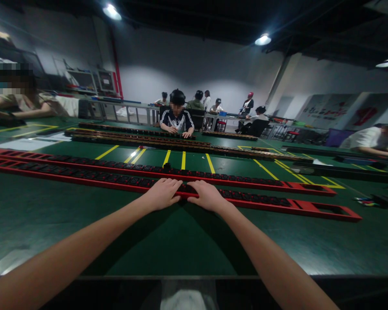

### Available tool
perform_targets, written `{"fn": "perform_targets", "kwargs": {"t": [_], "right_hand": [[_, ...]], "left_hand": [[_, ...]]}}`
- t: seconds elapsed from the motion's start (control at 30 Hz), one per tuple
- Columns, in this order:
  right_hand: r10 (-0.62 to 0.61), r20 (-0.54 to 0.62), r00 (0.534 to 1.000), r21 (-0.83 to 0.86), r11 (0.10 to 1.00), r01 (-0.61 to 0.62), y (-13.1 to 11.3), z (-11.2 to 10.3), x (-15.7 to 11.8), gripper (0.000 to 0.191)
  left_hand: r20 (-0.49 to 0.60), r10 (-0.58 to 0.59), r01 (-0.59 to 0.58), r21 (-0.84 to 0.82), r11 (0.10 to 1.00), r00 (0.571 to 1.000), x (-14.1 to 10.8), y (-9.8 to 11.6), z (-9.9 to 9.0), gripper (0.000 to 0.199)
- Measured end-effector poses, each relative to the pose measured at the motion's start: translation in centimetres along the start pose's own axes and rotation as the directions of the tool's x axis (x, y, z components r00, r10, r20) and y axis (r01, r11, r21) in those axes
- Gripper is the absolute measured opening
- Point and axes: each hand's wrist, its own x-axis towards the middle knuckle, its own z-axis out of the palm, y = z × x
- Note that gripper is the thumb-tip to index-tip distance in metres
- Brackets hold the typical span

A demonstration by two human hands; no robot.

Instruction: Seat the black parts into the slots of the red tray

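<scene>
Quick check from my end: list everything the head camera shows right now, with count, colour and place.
red strips: two, red frames filled with black sockets, side by side across the table, near one under the hands.
dark strips: several, black-brown, farther back on the table.
table: one, green top with yellow lines.
white sheet: one, far left on the table.
seated person: one, black-and-white jacket, black cap, opposite side, hands on a dark strip.
other people: several, seated at left, right and behind.
ceiling lamps: three, lit.
left hand: palm down on the near red strip.
right hand: palm down beside it, same strip.
</scene>
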Motion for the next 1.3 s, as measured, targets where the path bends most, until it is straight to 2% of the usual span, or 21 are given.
{"fn": "perform_targets", "kwargs": {"t": [1.3], "right_hand": [[0.002, -0.002, 1.000, -0.010, 1.000, -0.002, -0.12, -0.22, -0.17, 0.057]], "left_hand": [[0.000, 0.002, -0.002, -0.020, 1.000, 1.000, 0.01, 0.01, -0.10, 0.050]]}}
